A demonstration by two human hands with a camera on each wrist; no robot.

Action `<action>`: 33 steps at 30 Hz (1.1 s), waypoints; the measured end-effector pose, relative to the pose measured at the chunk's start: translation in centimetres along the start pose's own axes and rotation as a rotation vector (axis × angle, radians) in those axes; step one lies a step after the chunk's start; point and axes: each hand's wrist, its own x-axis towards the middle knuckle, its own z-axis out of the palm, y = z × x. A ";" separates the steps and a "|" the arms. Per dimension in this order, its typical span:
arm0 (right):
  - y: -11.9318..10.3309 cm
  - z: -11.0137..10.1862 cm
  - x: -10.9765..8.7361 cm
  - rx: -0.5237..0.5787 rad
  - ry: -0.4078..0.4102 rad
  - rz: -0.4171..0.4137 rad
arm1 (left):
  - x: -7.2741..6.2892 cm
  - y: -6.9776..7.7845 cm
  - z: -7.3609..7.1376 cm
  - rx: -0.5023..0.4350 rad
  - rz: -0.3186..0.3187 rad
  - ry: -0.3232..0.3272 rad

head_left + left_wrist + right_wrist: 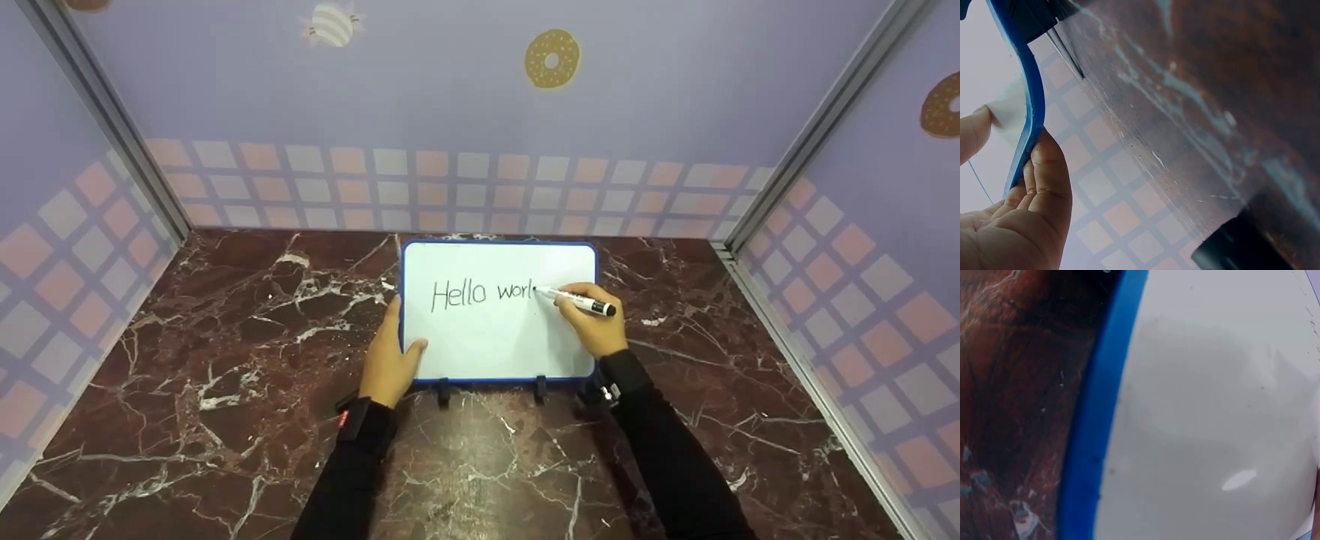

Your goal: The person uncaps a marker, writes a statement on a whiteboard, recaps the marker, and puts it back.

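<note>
A small whiteboard (487, 341) with a blue frame stands on black feet, tilted back, in the head view. Black handwriting (484, 293) on it reads "Hello worl", with a short stroke at the pen tip. My left hand (391, 360) grips the board's left edge, thumb on the front; in the left wrist view the fingers (1047, 174) lie behind the blue frame (1033, 90). A white marker with a black end (581, 301) is pinched in my right hand (600, 326), its tip at the board. The right wrist view shows mostly bare board (1202, 410).
The board's black feet (443, 391) rest on a dark red marbled tabletop (247, 360). Lilac panels (450, 97) with a checked band close in the back and both sides, joined by metal corner strips (817, 124).
</note>
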 end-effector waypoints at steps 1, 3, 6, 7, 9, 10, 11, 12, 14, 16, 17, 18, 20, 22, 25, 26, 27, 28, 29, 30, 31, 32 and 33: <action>0.2 0.0 0.0 -0.006 -0.003 -0.005 | 0.0 0.0 0.0 0.001 0.000 0.000; 0.4 0.0 0.0 -0.012 -0.010 -0.013 | 0.0 -0.1 0.0 0.000 0.002 0.000; 0.5 0.0 0.0 -0.003 -0.021 -0.021 | 0.0 -0.1 0.0 0.006 -0.004 -0.004; 0.5 0.0 0.0 -0.002 -0.023 -0.019 | 0.0 -0.1 0.0 0.007 -0.004 -0.005; 0.5 0.0 0.0 0.003 -0.029 -0.016 | -0.1 -0.1 0.0 0.008 -0.003 -0.007; 0.5 0.0 0.0 0.001 -0.031 -0.014 | -0.1 -0.1 0.0 0.009 -0.004 -0.008; 0.5 0.0 0.0 -0.001 -0.033 -0.011 | -0.1 -0.1 0.0 0.010 -0.004 -0.009; 0.4 0.0 0.0 -0.006 -0.034 -0.008 | -0.1 -0.1 0.0 0.010 -0.001 -0.008; 0.1 0.0 -0.1 -0.016 -0.039 -0.004 | -0.1 -0.1 0.0 0.010 0.003 -0.006; -0.7 -0.1 -0.3 -0.022 -0.047 0.003 | -0.1 -0.1 0.0 0.012 0.003 -0.006; -1.2 -0.1 -0.4 -0.018 -0.053 0.006 | -0.1 -0.1 0.0 0.012 0.004 -0.005; -1.6 -0.1 -0.6 -0.017 -0.060 0.010 | -0.1 0.0 0.0 0.012 0.002 -0.007; -2.5 -0.2 -0.8 -0.018 -0.071 0.014 | -0.1 0.0 -0.1 0.010 -0.004 -0.012; -2.9 -0.3 -0.9 -0.021 -0.075 0.019 | -0.1 0.0 -0.1 0.008 -0.010 -0.016; -2.9 -0.3 -1.0 -0.019 -0.073 0.019 | -0.1 0.0 -0.1 0.004 -0.019 -0.024; -2.9 -0.3 -1.0 -0.017 -0.072 0.018 | -0.1 0.0 -0.1 0.004 -0.022 -0.025; -2.8 -0.4 -1.0 -0.011 -0.073 0.017 | -0.1 0.0 -0.1 0.004 -0.023 -0.025; -2.8 -0.4 -1.0 -0.008 -0.074 0.017 | -0.1 0.0 -0.1 0.004 -0.025 -0.027; -2.8 -0.4 -1.0 -0.006 -0.075 0.017 | -0.1 0.1 -0.1 0.006 -0.027 -0.029; -2.8 -0.5 -1.0 -0.003 -0.077 0.017 | -0.1 0.1 -0.1 0.008 -0.029 -0.029; -2.8 -0.5 -1.0 -0.003 -0.077 0.019 | -0.1 0.1 -0.1 0.010 -0.031 -0.030; -2.8 -0.5 -1.0 -0.004 -0.078 0.020 | 0.0 0.1 -0.1 0.010 -0.032 -0.032; -2.8 -0.5 -1.0 -0.009 -0.078 0.021 | 0.0 0.1 -0.1 0.011 -0.033 -0.033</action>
